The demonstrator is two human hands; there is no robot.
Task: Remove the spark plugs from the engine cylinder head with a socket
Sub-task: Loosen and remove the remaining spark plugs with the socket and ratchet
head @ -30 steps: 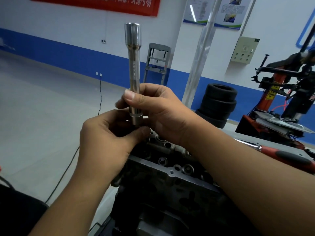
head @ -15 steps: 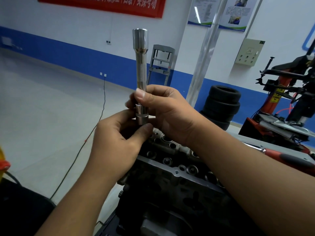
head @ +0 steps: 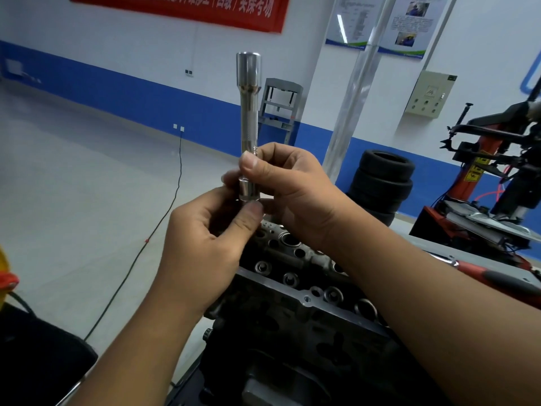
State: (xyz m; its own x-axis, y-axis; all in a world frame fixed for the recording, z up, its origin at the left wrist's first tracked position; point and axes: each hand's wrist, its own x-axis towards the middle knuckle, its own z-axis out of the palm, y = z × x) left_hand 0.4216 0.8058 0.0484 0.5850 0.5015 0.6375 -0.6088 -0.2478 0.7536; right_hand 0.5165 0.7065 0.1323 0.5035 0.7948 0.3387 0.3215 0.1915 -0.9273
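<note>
While I pinch the socket (head: 248, 192) in my left hand (head: 205, 244) and grasp the extension bar (head: 248, 112) in my right hand (head: 295, 191) above the cylinder head (head: 295, 276), both should stay coaxial until fully seated.

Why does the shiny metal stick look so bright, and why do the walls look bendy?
In the head view, the upright chrome socket extension catches the room light, so pale glare streaks run down it. The wide-angle lens bows the blue wall stripe and tilts the silver pillar. The left hand and right hand look sharp, while the red banner lettering is slightly soft.
</note>
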